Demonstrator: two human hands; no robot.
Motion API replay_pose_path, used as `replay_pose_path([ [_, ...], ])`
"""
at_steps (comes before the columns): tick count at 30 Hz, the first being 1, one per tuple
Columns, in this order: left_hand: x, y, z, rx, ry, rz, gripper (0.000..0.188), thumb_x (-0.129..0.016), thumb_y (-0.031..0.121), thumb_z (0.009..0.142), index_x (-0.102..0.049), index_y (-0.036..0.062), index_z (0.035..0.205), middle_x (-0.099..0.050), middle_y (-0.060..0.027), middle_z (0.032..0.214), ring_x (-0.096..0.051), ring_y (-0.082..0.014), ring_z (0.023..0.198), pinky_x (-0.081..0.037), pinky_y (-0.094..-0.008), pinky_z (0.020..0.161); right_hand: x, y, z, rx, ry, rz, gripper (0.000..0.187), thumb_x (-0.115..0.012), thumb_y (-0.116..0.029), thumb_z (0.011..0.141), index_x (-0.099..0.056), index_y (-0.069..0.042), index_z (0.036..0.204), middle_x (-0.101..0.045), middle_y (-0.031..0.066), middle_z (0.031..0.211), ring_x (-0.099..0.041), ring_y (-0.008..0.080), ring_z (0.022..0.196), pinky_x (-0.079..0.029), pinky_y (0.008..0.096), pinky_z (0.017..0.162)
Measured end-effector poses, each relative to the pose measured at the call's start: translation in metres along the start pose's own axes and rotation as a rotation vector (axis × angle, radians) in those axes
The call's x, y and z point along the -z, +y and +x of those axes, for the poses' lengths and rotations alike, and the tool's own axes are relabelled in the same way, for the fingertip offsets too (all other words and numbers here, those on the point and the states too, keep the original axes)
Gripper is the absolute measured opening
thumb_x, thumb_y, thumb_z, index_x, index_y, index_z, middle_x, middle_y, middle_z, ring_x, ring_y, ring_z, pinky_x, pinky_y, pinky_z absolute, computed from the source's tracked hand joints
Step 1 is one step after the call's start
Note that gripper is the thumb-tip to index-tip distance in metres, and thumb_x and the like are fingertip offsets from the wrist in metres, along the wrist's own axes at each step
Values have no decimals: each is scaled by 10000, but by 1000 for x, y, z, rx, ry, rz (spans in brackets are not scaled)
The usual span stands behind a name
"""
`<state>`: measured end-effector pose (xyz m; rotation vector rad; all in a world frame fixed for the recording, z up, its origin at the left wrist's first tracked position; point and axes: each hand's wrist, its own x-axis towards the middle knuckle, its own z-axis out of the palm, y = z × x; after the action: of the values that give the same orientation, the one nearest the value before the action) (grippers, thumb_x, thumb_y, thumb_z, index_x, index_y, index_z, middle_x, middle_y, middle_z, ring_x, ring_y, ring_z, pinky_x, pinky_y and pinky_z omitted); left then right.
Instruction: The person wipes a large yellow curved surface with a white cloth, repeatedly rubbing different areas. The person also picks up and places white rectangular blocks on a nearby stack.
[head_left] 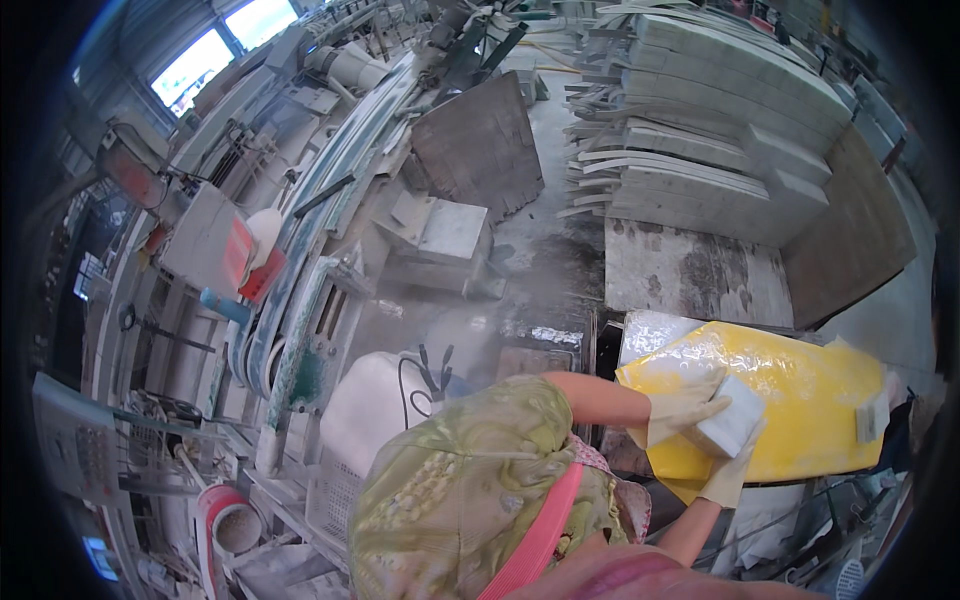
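A white rectangular stone block [729, 416] is held between my two hands above a table covered with a shiny yellow sheet [790, 370]. My left hand [684, 408], in a pale cream glove, is closed on the block's upper left side. From the lower right side, my right hand [735, 474], in a matching glove, grips the same block. The undersides of the fingers are partly hidden behind the block. Whether the block touches the sheet, I cannot tell. A smaller pale block [868, 420] sits at the sheet's right end.
Tall stacks of pale stone strips [700, 150] stand beyond the table, beside a brown board [850, 220]. A dusty machine with a curved rail [300, 220] runs along the left. Nearby are a white block [455, 232], a plastic crate [335, 500] and a red-and-white bucket [237, 530].
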<state>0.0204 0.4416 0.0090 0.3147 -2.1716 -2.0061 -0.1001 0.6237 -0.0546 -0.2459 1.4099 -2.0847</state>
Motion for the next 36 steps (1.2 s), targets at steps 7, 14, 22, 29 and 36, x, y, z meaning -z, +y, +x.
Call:
replay_pose_path([
  [7,-7,63,42,-397,-415,1163,1073,-754,498,736,-310,-99,1508,-319,-354,1544,-230,-515,1479,-78,-558,1243,-9,-3,-14,57,126,-56,735,-430,-552,1053,-310,-50,1576,-356,133,1596,-396,270,1435,-355,412,1170],
  [14,-77,1,71,-302,-73,1265,886,-777,361,684,-468,29,1444,-443,-265,1461,-363,-437,1414,-172,-608,1202,-19,-9,-12,14,-5,142,697,-422,-506,1066,-255,-102,1609,-312,112,1621,-344,254,1464,-307,409,1192],
  [22,-43,40,62,-390,-581,1302,690,-814,297,618,-625,107,1254,-639,-124,1169,-588,-278,1145,-463,-461,966,-41,-13,-14,115,36,-278,621,-419,-429,1072,-313,-83,1577,-350,89,1610,-344,234,1467,-300,381,1200],
  [29,-24,59,48,-389,-416,1102,1062,-827,365,505,-450,38,1443,-602,-225,1173,-580,-351,1109,-407,-421,916,-51,-8,-34,209,401,-2,556,-458,-358,1071,-384,-54,1531,-427,109,1550,-429,229,1404,-363,379,1155],
  [36,-7,64,54,-345,-458,958,1084,-839,387,519,-434,74,1475,-561,-216,1224,-513,-340,1177,-355,-431,966,-141,-1,-66,392,988,-70,524,-505,-318,1068,-424,-7,1483,-493,122,1483,-480,220,1358,-410,366,1110],
])
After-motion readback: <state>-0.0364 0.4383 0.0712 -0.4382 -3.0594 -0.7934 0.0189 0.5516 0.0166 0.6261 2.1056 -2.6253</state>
